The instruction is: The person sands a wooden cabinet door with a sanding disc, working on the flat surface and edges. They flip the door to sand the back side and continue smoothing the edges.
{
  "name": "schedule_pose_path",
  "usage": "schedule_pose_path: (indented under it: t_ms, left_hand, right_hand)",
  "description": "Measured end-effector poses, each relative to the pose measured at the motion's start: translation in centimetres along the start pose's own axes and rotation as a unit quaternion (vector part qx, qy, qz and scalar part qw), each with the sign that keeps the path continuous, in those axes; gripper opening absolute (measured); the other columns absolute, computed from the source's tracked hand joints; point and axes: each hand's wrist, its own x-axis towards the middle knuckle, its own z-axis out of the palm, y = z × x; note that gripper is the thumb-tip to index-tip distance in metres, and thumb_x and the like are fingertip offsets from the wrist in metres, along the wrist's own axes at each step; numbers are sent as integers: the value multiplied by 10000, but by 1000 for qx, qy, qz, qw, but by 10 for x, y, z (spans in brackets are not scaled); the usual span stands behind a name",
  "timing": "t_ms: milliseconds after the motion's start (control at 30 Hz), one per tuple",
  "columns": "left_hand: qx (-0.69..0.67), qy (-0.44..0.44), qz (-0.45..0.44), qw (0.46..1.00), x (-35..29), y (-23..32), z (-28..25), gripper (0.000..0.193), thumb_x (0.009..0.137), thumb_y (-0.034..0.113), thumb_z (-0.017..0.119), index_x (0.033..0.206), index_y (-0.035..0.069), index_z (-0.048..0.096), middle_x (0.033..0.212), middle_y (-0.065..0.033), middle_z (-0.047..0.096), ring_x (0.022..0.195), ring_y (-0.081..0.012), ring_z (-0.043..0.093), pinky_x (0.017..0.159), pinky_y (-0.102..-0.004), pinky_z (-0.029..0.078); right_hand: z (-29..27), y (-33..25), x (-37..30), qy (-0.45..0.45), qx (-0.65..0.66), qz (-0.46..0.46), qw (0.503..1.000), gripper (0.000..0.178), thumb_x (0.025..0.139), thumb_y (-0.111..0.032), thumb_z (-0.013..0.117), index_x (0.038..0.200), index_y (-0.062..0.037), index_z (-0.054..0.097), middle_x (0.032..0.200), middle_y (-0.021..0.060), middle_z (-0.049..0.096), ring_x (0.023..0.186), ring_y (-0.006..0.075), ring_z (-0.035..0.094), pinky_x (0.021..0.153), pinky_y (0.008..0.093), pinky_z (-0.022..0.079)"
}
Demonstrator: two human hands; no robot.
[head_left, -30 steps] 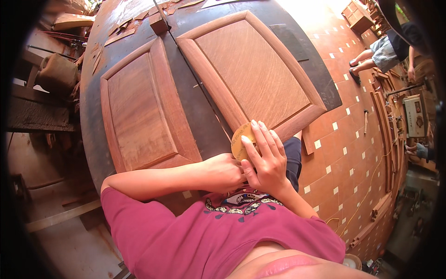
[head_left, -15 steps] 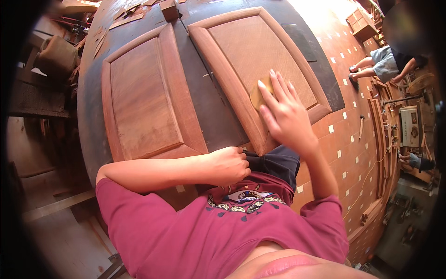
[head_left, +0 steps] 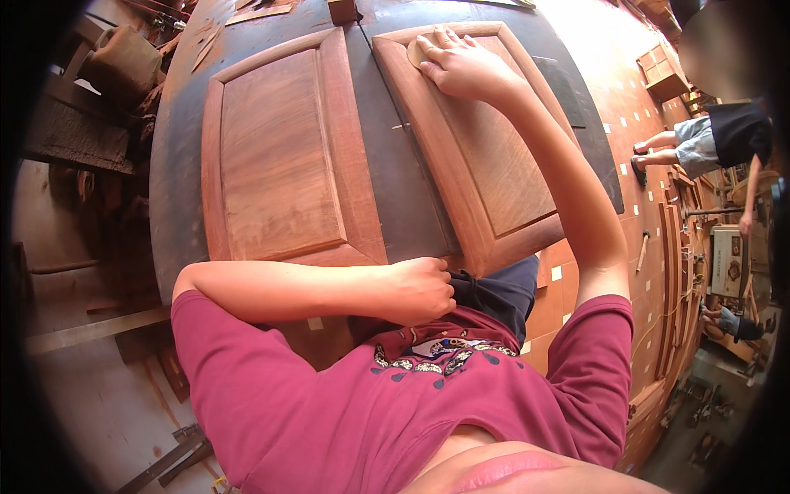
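Observation:
My right hand [head_left: 467,69] presses a round tan sanding disc [head_left: 417,54] flat on the far left corner of a wooden door panel [head_left: 502,160], where its frame meets the inset. Only the disc's left edge shows beside the fingers. My left hand [head_left: 421,291] is closed in a fist in front of my waist, close to the panel's near corner. Whatever its curled fingers hold, if anything, is hidden. A second framed wooden panel [head_left: 276,156] lies to the left, behind my left forearm.
Both panels lie on a dark worktable [head_left: 174,181]. A small wood block [head_left: 343,11] and wood scraps [head_left: 259,14] sit at its far side. On the right, a person [head_left: 699,144] stands on the tiled floor [head_left: 629,198], near long boards [head_left: 671,272].
My right hand has slid the sanding disc from the right panel's middle to its far left corner, the arm stretching out. My left hand stays closed near my waist.

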Motion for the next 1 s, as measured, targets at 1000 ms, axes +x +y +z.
schedule_pose_path:
  t_ms: [1000]
  left_hand:
    - [-65,-57,-42,995,6,3,-26,205,920,252,703,1040,86,722,918,-61,697,901,-276,702,852,-406,548]
  right_hand:
    - [-18,40,-234,38,1,46,998,509,1068,-319,532,1543,-135,514,1650,175,409,1565,334,336,1270,529,278]
